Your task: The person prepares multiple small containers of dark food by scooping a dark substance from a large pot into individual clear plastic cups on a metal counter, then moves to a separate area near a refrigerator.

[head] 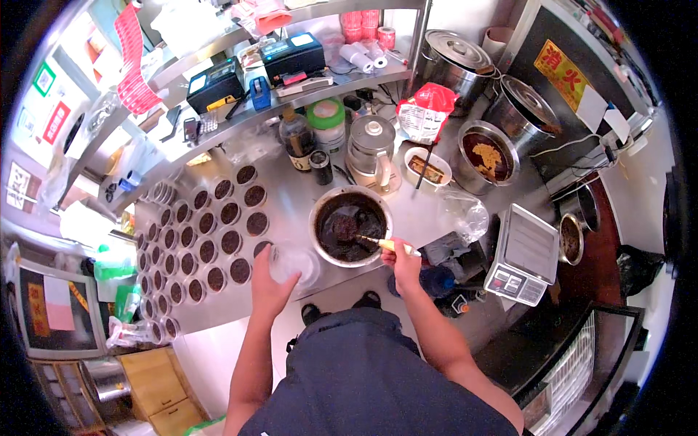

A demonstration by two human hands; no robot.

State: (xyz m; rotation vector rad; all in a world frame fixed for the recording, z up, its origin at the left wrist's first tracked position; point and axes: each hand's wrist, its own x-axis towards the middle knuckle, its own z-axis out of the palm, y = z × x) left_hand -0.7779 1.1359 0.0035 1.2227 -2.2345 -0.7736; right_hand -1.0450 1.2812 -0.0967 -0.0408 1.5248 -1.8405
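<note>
My right hand (402, 261) grips the pale yellow handle of a ladle (384, 243). Its bowl end rests in dark, thick sauce inside a round metal pot (387, 210). My left hand (270, 286) curves around a clear plastic cup (286, 261), thumb on one side and fingers on the other; blur hides the cup's exact edges. Left of that hand, many clear tubs (240, 271) filled with dark contents stand in rows on the steel counter (294, 191).
Behind the pot are a glass kettle (372, 144), a dark bottle (297, 136) and a green-lidded tub (327, 120). To the right stand a digital scale (523, 253), a white dish (428, 166) and a pot of reddish oil (488, 155). A metal shelf (305, 95) holds printers.
</note>
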